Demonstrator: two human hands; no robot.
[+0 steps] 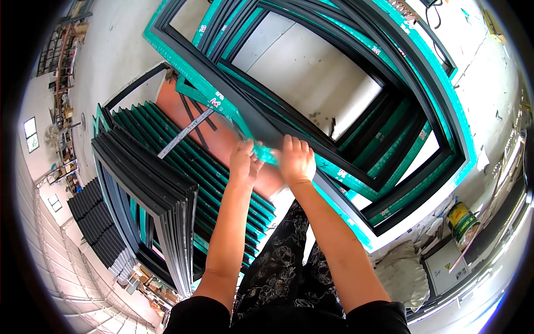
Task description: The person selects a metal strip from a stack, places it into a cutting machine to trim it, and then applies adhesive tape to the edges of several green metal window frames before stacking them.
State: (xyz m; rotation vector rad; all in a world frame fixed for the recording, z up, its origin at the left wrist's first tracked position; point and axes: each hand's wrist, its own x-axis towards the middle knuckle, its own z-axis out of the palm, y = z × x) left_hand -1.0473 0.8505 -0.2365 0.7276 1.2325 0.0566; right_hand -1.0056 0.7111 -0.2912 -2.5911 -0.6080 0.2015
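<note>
Two sleeves (200, 316), two hands (297, 160), one strip (265, 154)

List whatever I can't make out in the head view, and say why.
Right hand: whether it pinches the green film, hidden by its own back in the head view.
Green film: its exact folds between the hands, blurred in the head view.
Black frames: their far ends, cut off by the head view's top edge.
Shelving at left: its contents, too small in the head view.
</note>
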